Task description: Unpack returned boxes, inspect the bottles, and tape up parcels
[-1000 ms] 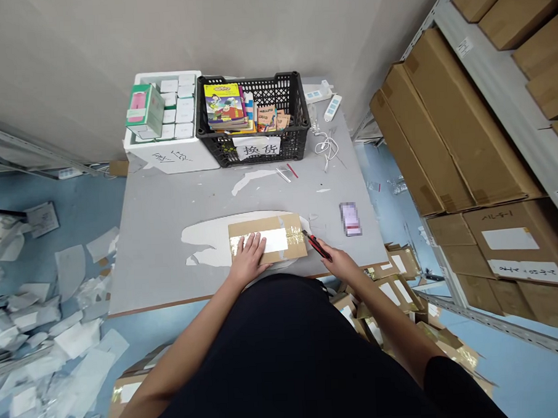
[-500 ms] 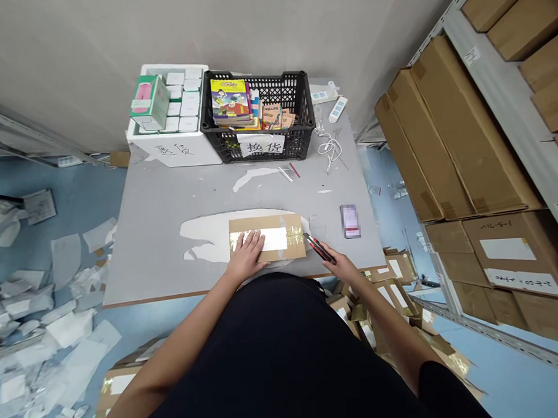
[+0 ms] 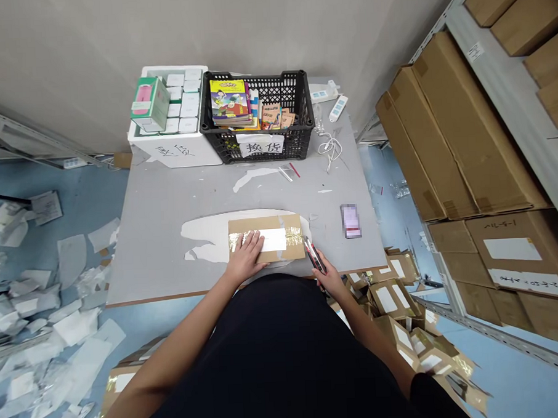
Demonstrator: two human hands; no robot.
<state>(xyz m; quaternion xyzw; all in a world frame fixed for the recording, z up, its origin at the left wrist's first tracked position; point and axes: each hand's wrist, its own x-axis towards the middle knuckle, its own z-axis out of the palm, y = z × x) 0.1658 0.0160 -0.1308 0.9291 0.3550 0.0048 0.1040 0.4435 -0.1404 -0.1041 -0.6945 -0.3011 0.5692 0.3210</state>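
Observation:
A flat brown cardboard box (image 3: 261,223) with a white label and shiny clear tape lies near the front edge of the grey table (image 3: 158,202). My left hand (image 3: 246,258) rests flat on the box's left part, fingers outstretched. In my right hand (image 3: 327,274) is a red and black box cutter (image 3: 315,257), gripped by its handle. Its blade end points up and left, close to the box's right edge; whether it touches the cardboard I cannot tell. Beneath the box, a white worn patch (image 3: 201,228) shows on the table surface.
At the back stand a white foam box (image 3: 179,153) of small cartons and a black crate (image 3: 303,118) with books. A phone (image 3: 351,221) lies at right, near a white cable (image 3: 330,148). Shelves of cartons (image 3: 479,126) flank the right. Paper scraps (image 3: 76,329) litter the floor.
My right hand has moved left and slightly down, and the box cutter now stands steeper beside the box's right edge. My left hand stays on the box.

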